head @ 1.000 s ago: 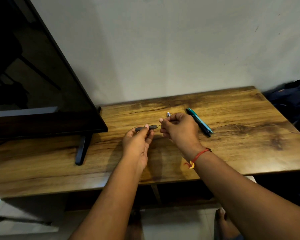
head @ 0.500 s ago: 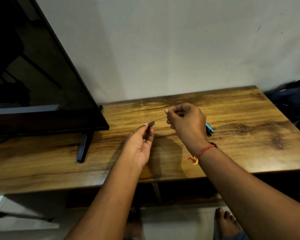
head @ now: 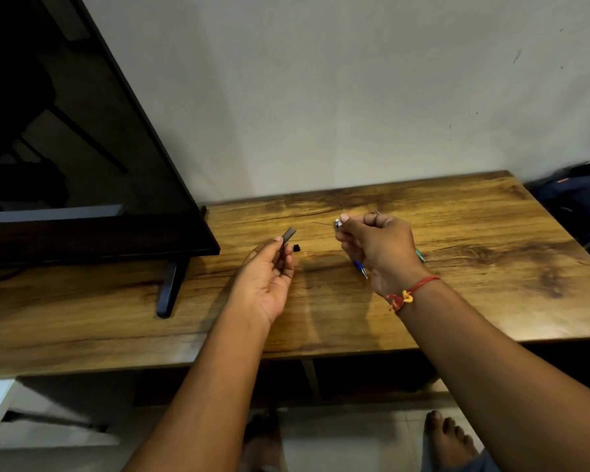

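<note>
Right of the black flat-screen television (head: 82, 137), above the brown wood-grain table (head: 491, 267), two parts are held well apart. The left hand (head: 269, 277), the one nearer the television, is closed on a slim dark grey tube (head: 288, 235), which is pinched between thumb and fingertips with its far end tilted up. The right hand (head: 378, 250), farther from the television, is curled, and a thin dark lead (head: 322, 223) is pinched at thumb and forefinger with its free end pointing toward the television. A small black cap (head: 297, 248) lies on the table just beside the left fingertips. Risks judged: the lead looks brittle and could be snapped by too firm a pinch or by meeting the tube mouth off-axis. If the tube is uncapped, as the loose cap suggests, a further tilt could spill its contents, which are not visible. The cap could be flicked toward the television foot by the left fingers. A blue pen (head: 359, 267), lying under the right hand, could be rolled by the wrist.
</note>
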